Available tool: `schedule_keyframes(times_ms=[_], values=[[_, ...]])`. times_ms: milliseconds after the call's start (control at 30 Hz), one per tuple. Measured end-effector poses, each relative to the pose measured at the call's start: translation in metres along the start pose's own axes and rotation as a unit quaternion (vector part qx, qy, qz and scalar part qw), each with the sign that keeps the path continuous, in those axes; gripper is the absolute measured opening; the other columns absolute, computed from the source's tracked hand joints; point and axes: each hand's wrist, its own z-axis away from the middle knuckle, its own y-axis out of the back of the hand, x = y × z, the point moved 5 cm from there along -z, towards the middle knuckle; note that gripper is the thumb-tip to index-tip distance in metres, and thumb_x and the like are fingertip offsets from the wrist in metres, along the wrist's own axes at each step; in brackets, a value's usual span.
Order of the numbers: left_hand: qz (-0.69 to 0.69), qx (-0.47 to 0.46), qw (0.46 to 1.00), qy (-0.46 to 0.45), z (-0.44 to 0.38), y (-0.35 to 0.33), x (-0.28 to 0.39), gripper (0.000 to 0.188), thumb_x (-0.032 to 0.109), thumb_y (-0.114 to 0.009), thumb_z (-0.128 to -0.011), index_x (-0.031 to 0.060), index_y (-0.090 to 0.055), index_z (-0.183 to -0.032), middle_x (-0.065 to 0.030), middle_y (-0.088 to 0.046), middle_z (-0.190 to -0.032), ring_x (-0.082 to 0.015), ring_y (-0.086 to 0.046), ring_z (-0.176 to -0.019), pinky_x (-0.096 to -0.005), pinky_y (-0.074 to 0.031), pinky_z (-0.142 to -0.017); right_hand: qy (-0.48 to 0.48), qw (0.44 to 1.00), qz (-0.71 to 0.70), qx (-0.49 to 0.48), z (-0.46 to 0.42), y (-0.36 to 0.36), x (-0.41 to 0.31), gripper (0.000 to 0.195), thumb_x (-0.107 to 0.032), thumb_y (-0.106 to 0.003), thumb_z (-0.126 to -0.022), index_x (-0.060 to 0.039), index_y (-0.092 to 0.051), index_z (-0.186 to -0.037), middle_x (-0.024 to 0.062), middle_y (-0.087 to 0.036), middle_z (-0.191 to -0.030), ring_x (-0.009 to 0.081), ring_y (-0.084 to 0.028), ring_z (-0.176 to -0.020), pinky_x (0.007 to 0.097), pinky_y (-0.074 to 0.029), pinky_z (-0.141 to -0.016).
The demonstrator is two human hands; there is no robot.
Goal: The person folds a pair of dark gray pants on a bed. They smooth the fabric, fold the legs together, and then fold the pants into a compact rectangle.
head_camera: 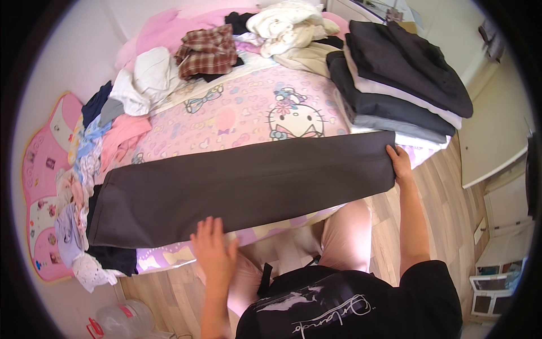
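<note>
A pair of dark grey trousers (245,182), folded lengthwise into a long strip, lies across the near side of the bed. At its right end, my right hand (400,163) grips the cloth, with the thumb on top. My left hand (214,243) is at the near edge of the strip, left of the middle, with its fingers spread and holding nothing. Whether its fingertips press on the cloth or hover just over it, I cannot tell. The wide hem end of the strip rests at the left, over a black garment (112,258).
Folded dark and light clothes form a stack (402,80) at the bed's right corner. Beyond the trousers shows a pink cartoon-print sheet (237,110). A plaid shirt (207,53), white clothes (152,72) and a pink garment (125,135) lie around it. A plastic bottle (123,320) is on the floor.
</note>
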Motion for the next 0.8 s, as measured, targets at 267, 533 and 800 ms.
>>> schedule_keyframes(times_ms=[267,533,800], values=[[0.069,0.026,0.983,-0.17,-0.096,-0.021,0.097,0.057,0.023,-0.06,-0.075,0.0062,-0.04,-0.125,-0.0141,-0.035,-0.132,-0.0333,-0.033,-0.12,-0.0503,-0.023,-0.098,0.331,0.74,0.532,0.245,0.071,-0.022,-0.07,0.049,-0.025,-0.061,-0.076,0.0,-0.043,-0.114,0.0183,-0.052,-0.105,0.0339,-0.049,-0.097,0.0401,-0.039,-0.083],[0.003,-0.024,0.982,-0.185,-0.132,-0.094,0.108,0.051,0.028,-0.052,-0.079,0.0135,-0.04,-0.126,-0.0113,-0.034,-0.133,-0.0284,-0.031,-0.123,-0.0516,-0.023,-0.098,0.465,0.81,0.348,-0.081,0.138,-0.202,-0.099,0.048,-0.024,-0.057,-0.074,-0.0032,-0.046,-0.116,0.0143,-0.04,-0.127,0.028,-0.037,-0.118,0.0441,-0.028,-0.095],[-0.04,-0.102,0.992,-0.056,-0.144,-0.082,0.009,0.06,0.045,-0.051,-0.078,0.02,-0.035,-0.13,-0.0082,-0.027,-0.138,-0.0261,-0.026,-0.127,-0.0493,-0.018,-0.101,0.371,0.769,0.509,-0.112,0.073,-0.187,-0.067,0.06,-0.048,-0.044,-0.081,-0.0087,-0.04,-0.126,0.0094,-0.036,-0.132,0.0223,-0.031,-0.124,0.042,-0.02,-0.101]])
